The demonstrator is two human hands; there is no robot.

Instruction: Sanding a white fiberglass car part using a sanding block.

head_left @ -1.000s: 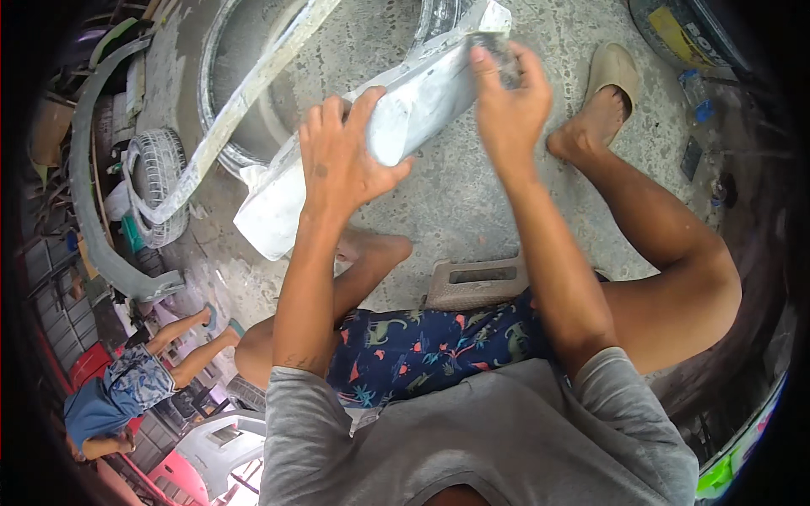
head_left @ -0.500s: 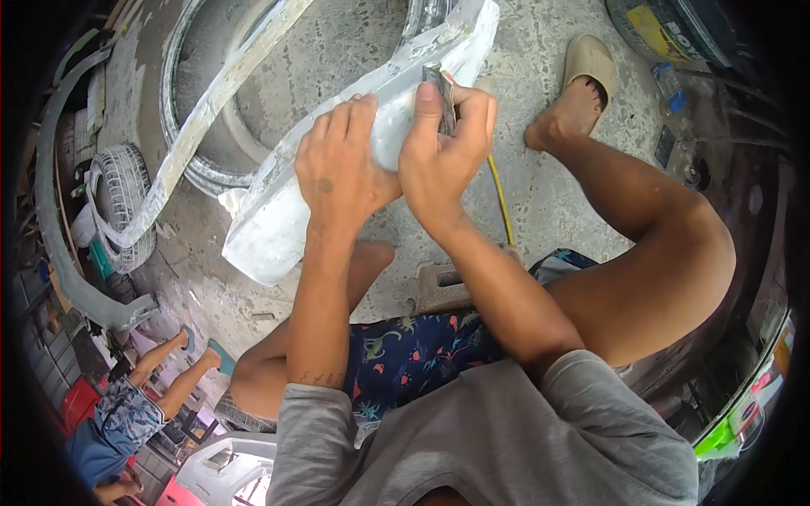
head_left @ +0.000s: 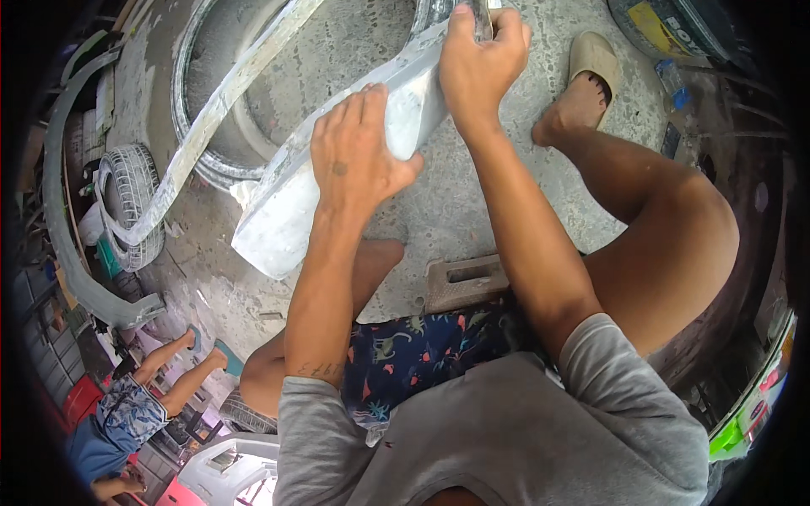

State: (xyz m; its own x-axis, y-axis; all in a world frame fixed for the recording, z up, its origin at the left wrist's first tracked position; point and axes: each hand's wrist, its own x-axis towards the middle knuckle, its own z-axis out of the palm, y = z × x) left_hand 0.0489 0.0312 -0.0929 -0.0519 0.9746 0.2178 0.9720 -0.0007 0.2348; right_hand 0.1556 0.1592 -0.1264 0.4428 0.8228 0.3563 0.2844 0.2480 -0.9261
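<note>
Slanting across the floor lies a long panel, white and grey with a dusty, patchy surface, like part of a car's bodywork. My left hand presses on its middle, fingers wrapped over the upper side and thumb sticking out past the near edge. At the panel's far end, my right hand is closed in a pinch round a thin dark piece, like a folded sheet of sandpaper. Most of that piece is covered by the thumb and fingers or cut off by the picture's top edge.
Left of the panel are a pale curved strip, a tire and a long grey curved part. A block with a slot lies between my legs. Another person is at lower left. A dark bucket-like container stands at upper right.
My right hand has slid away along the panel to its far end, still pinching the dark piece. My left hand stays on the panel, its thumb now spread. The view has shifted slightly.
</note>
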